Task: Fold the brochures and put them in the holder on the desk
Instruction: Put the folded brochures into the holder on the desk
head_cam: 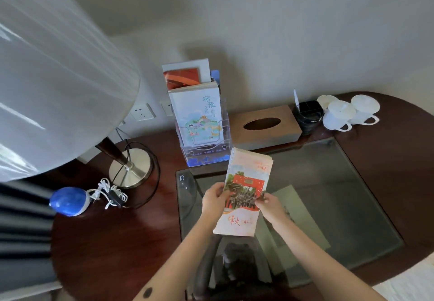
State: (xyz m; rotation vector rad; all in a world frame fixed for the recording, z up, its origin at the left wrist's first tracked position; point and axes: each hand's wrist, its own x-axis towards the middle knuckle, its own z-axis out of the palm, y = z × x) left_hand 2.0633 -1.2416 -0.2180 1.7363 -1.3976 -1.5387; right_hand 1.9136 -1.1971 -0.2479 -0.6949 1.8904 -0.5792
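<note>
The folded brochure (244,192) was held in the air just in front of the holder (206,158), its top edge tilted toward it. The left hand (215,198) pinched its left edge and the right hand (270,206) pinched its right edge, both about midway down. The holder's front pocket already held a blue-and-white booklet (197,112), with more behind it. The brochure's layers looked loose at the top, so they could fan open and snag on the holder's front rim or on that booklet. A hard push might slide or tip the light holder backward.
</note>
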